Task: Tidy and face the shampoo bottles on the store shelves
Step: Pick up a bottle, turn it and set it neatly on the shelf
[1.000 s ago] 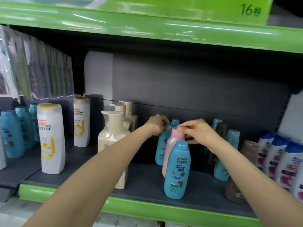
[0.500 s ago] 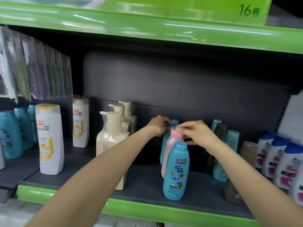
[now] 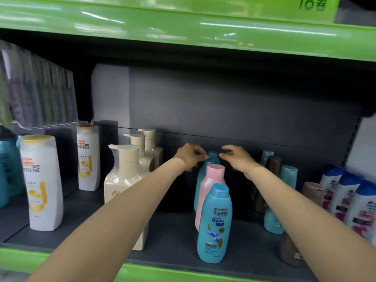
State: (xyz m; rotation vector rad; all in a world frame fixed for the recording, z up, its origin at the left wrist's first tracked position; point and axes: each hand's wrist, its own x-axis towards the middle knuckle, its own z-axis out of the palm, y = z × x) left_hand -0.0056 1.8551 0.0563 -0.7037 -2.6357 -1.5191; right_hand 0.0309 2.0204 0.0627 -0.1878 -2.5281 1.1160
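A row of three bottles runs front to back on the dark shelf point(image 3: 173, 239): a blue Rejoice bottle point(image 3: 214, 224) in front, a pink bottle point(image 3: 211, 186) behind it, and a teal bottle point(image 3: 213, 155) at the back. My left hand point(image 3: 190, 156) curls round the left side of the teal bottle's neck. My right hand point(image 3: 237, 158) has its curled fingertips at the right side of that bottle's cap. The pink bottle stands free below both hands. My forearms hide part of the shelf.
Cream pump bottles point(image 3: 126, 180) stand left of my left arm, with white Pantene bottles point(image 3: 40, 182) further left. Teal and brown bottles point(image 3: 284, 198) and blue-capped white bottles point(image 3: 350, 200) stand on the right. A green shelf edge point(image 3: 183, 33) runs overhead.
My right hand has let go of the pink bottle's cap and moved up and back to the teal bottle's cap. My left hand stays at the teal bottle.
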